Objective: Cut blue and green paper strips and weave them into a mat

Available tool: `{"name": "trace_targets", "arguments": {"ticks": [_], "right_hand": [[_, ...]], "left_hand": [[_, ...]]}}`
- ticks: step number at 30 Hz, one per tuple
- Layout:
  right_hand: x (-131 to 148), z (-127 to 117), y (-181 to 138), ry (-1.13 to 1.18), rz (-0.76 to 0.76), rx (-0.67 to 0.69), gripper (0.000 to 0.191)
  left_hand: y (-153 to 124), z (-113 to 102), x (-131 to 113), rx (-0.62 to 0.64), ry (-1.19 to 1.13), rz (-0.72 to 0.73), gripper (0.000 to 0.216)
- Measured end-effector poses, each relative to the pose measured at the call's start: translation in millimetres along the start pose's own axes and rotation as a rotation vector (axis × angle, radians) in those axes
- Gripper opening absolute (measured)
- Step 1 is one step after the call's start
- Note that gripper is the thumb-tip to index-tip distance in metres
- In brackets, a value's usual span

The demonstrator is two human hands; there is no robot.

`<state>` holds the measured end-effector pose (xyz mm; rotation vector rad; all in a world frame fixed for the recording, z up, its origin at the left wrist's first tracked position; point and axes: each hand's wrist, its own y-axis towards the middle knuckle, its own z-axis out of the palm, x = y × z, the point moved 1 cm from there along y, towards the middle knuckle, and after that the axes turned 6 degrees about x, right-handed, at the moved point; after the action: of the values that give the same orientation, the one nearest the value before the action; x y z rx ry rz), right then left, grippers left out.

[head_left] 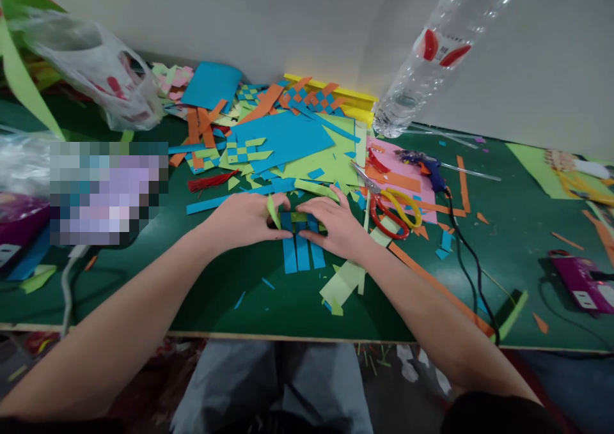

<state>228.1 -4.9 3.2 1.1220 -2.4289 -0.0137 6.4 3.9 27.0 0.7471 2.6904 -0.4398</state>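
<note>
Blue paper strips (302, 255) hang side by side toward me, with a light green strip (299, 217) crossing them near the top. My left hand (247, 220) pinches this woven piece at its left side, and a green strip end (273, 209) sticks up by its fingers. On the other side, my right hand (336, 226) has its thumb and fingers closed on the right part of the piece. The fingers partly cover the weave. Just right of my right hand lie scissors (391, 213) with red and yellow handles.
Blue and green sheets (288, 141) and woven scraps (314, 96) lie behind my hands. A plastic bottle (432, 57) stands at the back right, near a blue glue gun (434, 175) with a black cord. A plastic bag (103, 69) and a blurred-out purple object (112, 194) are left.
</note>
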Motion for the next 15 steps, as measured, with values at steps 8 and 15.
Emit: {"name": "trace_targets", "arguments": {"ticks": [8, 15], "right_hand": [[-1.2, -4.4, -0.1, -0.053, 0.115, -0.156, 0.018], [0.4, -3.3, -0.2, -0.04, 0.074, -0.111, 0.019]], "left_hand": [[0.1, 2.7, 2.9, 0.016, -0.017, -0.009, 0.051], [-1.6, 1.8, 0.6, 0.026, 0.062, -0.046, 0.057]]}}
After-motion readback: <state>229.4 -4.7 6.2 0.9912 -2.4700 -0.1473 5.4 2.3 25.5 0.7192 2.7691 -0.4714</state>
